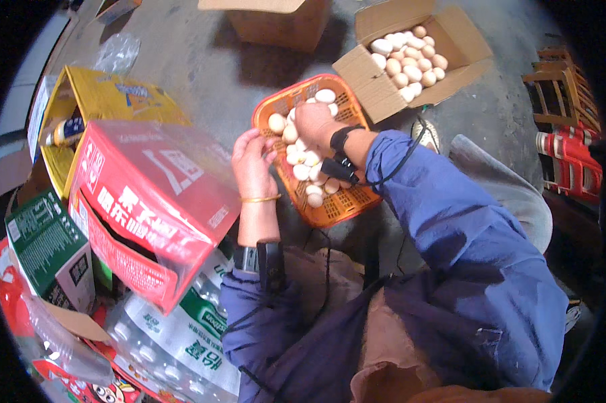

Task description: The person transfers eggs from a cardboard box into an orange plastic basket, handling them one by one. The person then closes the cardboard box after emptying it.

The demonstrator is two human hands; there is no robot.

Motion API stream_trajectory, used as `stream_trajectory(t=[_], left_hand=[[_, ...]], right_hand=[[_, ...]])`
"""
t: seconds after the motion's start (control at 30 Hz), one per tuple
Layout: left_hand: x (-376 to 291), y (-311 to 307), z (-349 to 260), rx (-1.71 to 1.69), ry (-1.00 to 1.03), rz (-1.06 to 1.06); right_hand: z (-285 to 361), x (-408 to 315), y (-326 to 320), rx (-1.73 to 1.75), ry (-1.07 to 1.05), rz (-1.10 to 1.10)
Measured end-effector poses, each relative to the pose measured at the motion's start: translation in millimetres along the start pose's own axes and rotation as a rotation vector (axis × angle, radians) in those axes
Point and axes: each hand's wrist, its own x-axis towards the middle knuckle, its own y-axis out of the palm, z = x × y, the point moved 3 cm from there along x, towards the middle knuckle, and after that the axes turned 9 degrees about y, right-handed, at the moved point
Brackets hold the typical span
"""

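An orange plastic basket (356, 201) with slotted walls stands before me, a pile of pale eggs (301, 173) inside it. My right hand (313, 122) reaches into the basket among the eggs, its fingers bent down; whether they grip an egg is hidden by the back of the hand. At the basket's left rim is my left hand (252, 161), raised with curled fingers slightly apart and no egg visible in it. Beyond the basket to the right, an open cardboard box (371, 101) holds many white and light-brown eggs (412, 73).
To my left are a red carton (157, 191), a yellow carton (126, 101) and a dark green box (48, 242). Below them sit shrink-wrapped water bottles (152, 355). Another cardboard box (283, 25) stands at the back. Wooden slatted furniture (560, 93) and red objects (572, 161) lie far right.
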Motion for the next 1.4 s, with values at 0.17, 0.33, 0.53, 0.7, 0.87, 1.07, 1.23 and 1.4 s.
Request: stream_trajectory(t=[0.17, 0.33, 0.53, 0.7, 0.87, 1.07, 1.23, 1.4], left_hand=[[3.6, 2.1, 1.1, 0.014, -0.026, -0.010], [9.4, 6.5, 7.1, 0.063, -0.039, 0.009], [11.8, 18.5, 14.0, 0.088, -0.057, -0.035], [10.4, 24.3, 21.2, 0.094, -0.075, -0.042], [17.5, 25.6, 25.8, 0.113, -0.092, -0.068], [20.7, 27.7, 27.7, 0.081, -0.084, -0.064], [22.3, 21.2, 27.8, 0.110, -0.108, -0.068], [22.3, 13.3, 28.1, 0.116, -0.073, -0.063]], right_hand=[[-16.5, -26.5, -65.9, 0.140, -0.094, 0.146], [-125.5, -27.2, -170.1, 0.075, -0.027, 0.112], [-295.1, 44.4, -205.5, 0.094, 0.169, 0.010], [-361.3, 94.6, -156.9, 0.058, 0.270, 0.030], [-373.7, 113.7, -126.4, 0.107, 0.246, -0.105], [-383.3, 115.9, -104.5, 0.116, 0.237, -0.152], [-382.5, 115.1, -101.0, -0.014, 0.252, -0.137], [-368.3, 106.2, -109.2, 0.072, 0.297, -0.086]])
